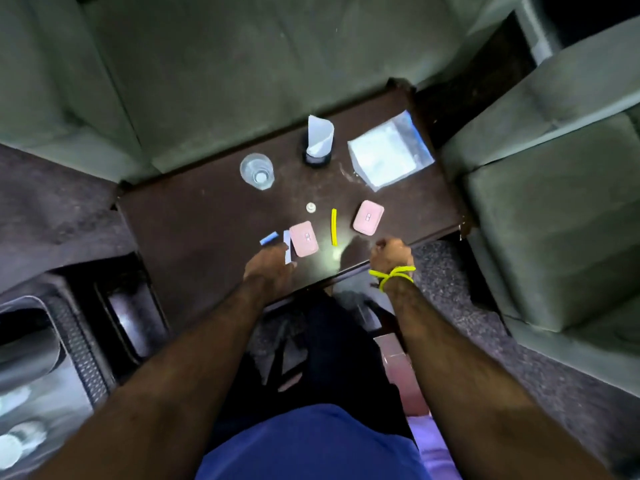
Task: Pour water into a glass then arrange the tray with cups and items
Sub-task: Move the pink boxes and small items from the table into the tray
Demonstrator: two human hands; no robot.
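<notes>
- Grey sofas (214,64) flank a dark brown tabletop (207,216), seen from above in dim light.
- At the far side stands a clear glass (257,170), upright, with a little water at its bottom; just right of it is a bottle (318,142) (dark base, pale body), and further right a clear plastic packet (388,154) lies flat.
- A small white cap (311,207) lies near the middle, apart from the bottle.
- Two pink pouches lie nearer the person: the left pink pouch (304,243) and the right pink pouch (368,217), with a yellow strip (334,226) between them.
- The left hand (273,268) rests at the near edge, its fingers pinching a white sachet (287,250) beside the left pink pouch; a blue sachet (269,238) lies just left of it.
- The right hand (391,254) is curled into a loose fist over the near edge, with no object visible in it; a yellow band (393,276) is tied round its wrist.
</notes>
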